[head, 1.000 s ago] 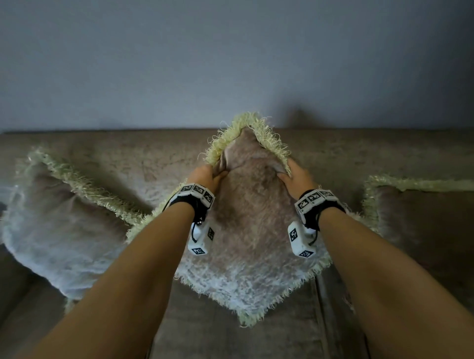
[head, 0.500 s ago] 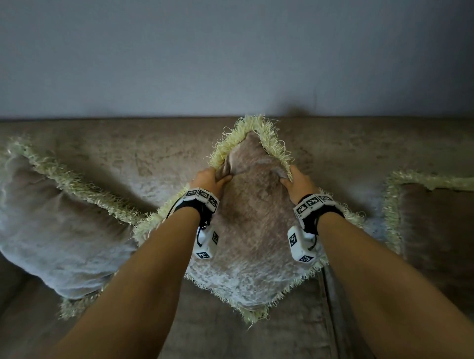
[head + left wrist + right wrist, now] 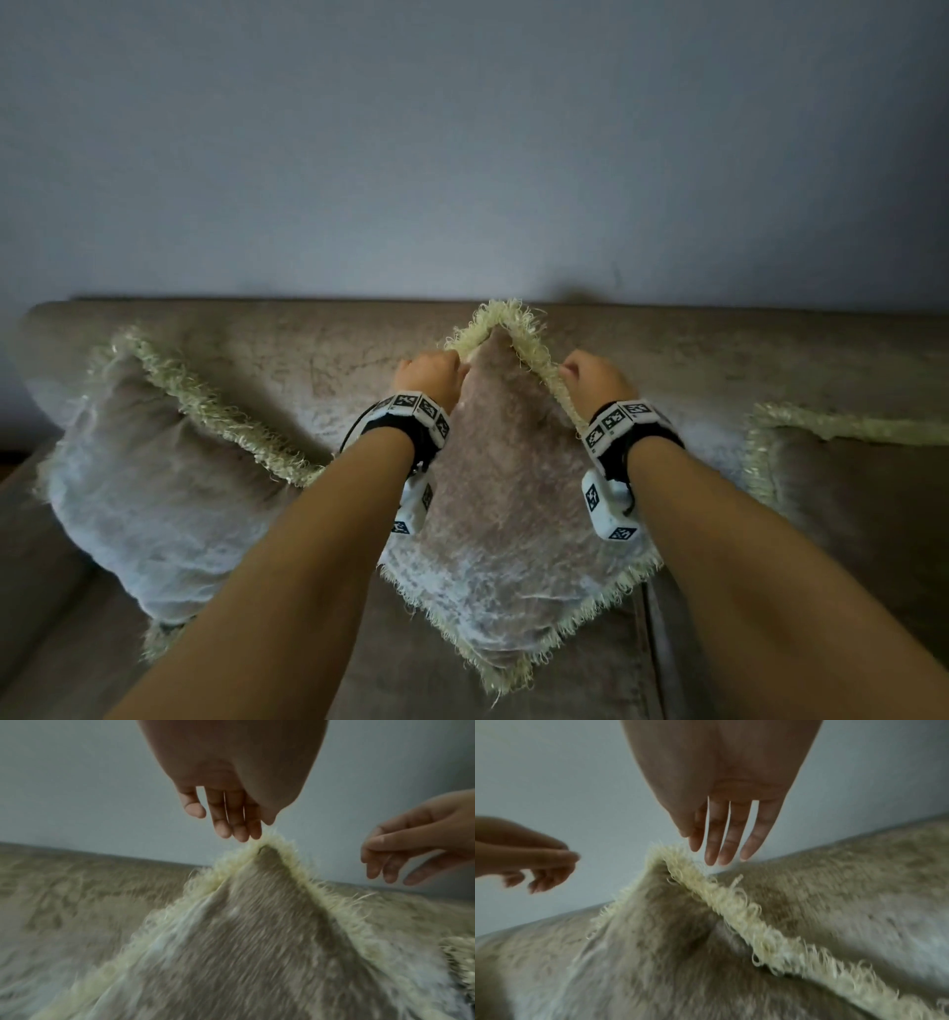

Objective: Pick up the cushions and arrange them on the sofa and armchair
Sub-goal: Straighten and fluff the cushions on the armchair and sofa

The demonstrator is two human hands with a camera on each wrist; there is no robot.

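Observation:
A beige furry cushion (image 3: 513,514) with a pale yellow fringe stands on one corner, diamond-wise, against the sofa backrest (image 3: 287,360). My left hand (image 3: 429,372) and right hand (image 3: 595,377) flank its top corner. In the left wrist view the left hand (image 3: 231,825) hangs with relaxed fingers just over the fringe of the cushion (image 3: 244,943), holding nothing. In the right wrist view the right hand (image 3: 721,845) has straight fingers just above the cushion (image 3: 667,953).
A second fringed cushion (image 3: 154,488) leans on the backrest at the left, and a third (image 3: 847,488) sits at the right. The sofa seat (image 3: 411,678) shows below the middle cushion. A plain grey wall (image 3: 462,154) rises behind the sofa.
Both hands have left the middle cushion's upper sides, where they were pressing and gripping it, and have risen to its top corner with fingers loosened. The cushion stays leaning on the backrest.

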